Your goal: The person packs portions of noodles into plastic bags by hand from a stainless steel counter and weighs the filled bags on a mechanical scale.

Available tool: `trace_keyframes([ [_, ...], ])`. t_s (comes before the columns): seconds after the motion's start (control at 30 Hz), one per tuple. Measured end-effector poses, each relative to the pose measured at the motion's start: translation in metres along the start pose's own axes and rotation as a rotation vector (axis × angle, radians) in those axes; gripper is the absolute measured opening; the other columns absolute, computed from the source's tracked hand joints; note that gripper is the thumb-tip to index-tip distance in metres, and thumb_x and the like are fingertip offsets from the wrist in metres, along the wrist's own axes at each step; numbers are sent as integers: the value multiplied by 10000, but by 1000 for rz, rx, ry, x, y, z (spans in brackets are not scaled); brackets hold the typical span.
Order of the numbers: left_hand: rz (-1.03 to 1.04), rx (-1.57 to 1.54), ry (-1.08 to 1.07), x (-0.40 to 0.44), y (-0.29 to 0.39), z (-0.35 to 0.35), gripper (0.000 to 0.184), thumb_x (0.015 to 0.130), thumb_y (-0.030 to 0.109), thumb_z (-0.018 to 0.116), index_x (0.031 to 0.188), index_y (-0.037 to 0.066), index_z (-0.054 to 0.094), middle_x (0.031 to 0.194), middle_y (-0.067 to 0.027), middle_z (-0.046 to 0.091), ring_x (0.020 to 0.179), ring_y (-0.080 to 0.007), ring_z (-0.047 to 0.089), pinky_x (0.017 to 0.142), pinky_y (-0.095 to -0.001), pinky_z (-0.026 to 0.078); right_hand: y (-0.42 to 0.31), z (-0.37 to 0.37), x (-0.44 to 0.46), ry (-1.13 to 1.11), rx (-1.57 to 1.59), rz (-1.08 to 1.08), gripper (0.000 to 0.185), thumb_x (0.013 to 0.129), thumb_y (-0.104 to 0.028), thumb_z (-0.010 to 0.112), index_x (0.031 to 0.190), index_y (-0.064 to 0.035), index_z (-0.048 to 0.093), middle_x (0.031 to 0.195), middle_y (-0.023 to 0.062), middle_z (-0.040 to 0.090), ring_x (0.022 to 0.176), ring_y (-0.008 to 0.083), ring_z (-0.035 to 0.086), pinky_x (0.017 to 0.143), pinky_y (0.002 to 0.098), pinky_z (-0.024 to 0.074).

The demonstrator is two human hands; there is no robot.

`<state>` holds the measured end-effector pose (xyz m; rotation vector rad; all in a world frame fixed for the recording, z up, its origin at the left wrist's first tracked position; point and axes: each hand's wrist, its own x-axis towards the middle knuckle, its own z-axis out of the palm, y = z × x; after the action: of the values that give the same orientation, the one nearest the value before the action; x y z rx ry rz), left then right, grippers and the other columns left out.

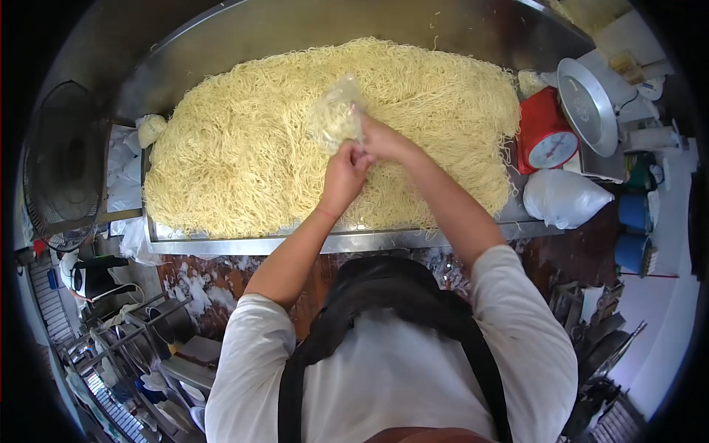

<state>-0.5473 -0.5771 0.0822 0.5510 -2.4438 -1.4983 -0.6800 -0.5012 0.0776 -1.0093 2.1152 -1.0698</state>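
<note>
Pinching clear plastic bag (344, 96) with left hand (343, 177) and right hand (379, 139), inside steel table's (221, 246) near edge; might spill noodles (336, 125) through loose gathering.

Right fingers (357, 112) partly hidden by bag (337, 116), dial markings (552, 150) too small to read

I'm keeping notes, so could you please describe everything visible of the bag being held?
The bag is thin, clear, crinkled plastic, apparently with pale noodles inside. It is held over the noodle heap, the left hand at its near end, the right hand at its right side. Any knot is hidden.
</note>
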Motion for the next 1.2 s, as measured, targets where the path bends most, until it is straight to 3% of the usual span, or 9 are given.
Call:
trace_keyframes([
  [0.1,-42,15,-48,-12,-4,-1,190,927,166,633,905,7,532,658,-176,564,573,-344,547,548,-415,432,20,-24,-58,236,-870,-197,780,837,-173,685,1498,-53,289,1278,260,569,1089,390,616,943,435,489],
  [0.2,-1,-23,-15,-8,-21,14,178,933,165,619,899,15,528,667,-179,577,601,-385,558,570,-430,448,100,9,-40,56,-842,-3,579,865,-163,639,1390,-22,441,1282,253,558,1077,380,615,879,436,516],
  [0.3,101,-31,-59,-4,-2,25,139,941,140,606,918,18,544,691,-169,584,613,-330,572,595,-384,465,109,2,17,66,-468,-112,307,931,-173,549,1190,-13,584,1053,190,640,898,316,647,774,435,539],
  [0.4,183,-159,-120,2,52,13,119,969,105,568,903,9,543,697,-112,607,628,-208,595,612,-314,478,21,-7,26,129,1085,529,236,979,-204,478,1008,-21,625,832,115,649,750,276,635,697,417,543],
  [0.57,11,-482,-230,22,52,3,111,1000,100,523,927,22,554,742,-37,624,669,-108,601,621,-256,508,40,19,31,-116,1049,549,268,987,-246,499,1156,-57,586,889,111,662,775,210,658,636,352,556],
  [0.73,-190,-697,-74,43,20,-42,83,999,113,522,976,37,549,747,-42,613,670,-136,630,609,-271,532,-1,-40,-41,-19,-223,-280,464,894,-175,630,1303,-32,465,1168,241,608,1062,323,630,901,435,510],
  [0.9,-244,-587,-56,49,0,-37,88,994,99,512,1007,16,539,734,-43,596,640,-141,630,599,-262,546,60,-4,-65,276,-716,-17,447,854,-108,664,1260,-11,504,1078,204,628,998,302,636,862,421,514],
  [1.07,-101,-516,-192,27,54,-7,100,989,101,540,994,6,573,750,-30,615,685,-92,608,607,-236,508,41,-19,9,-283,496,389,323,937,-213,599,1201,-35,545,951,145,646,847,180,651,696,364,564],
  [1.2,-13,-546,-233,23,81,-16,89,977,89,570,987,7,603,757,-23,642,687,-75,590,628,-218,494,11,-3,-4,-191,1316,316,252,954,-253,571,1092,-42,563,973,105,632,830,152,627,688,319,553],
])
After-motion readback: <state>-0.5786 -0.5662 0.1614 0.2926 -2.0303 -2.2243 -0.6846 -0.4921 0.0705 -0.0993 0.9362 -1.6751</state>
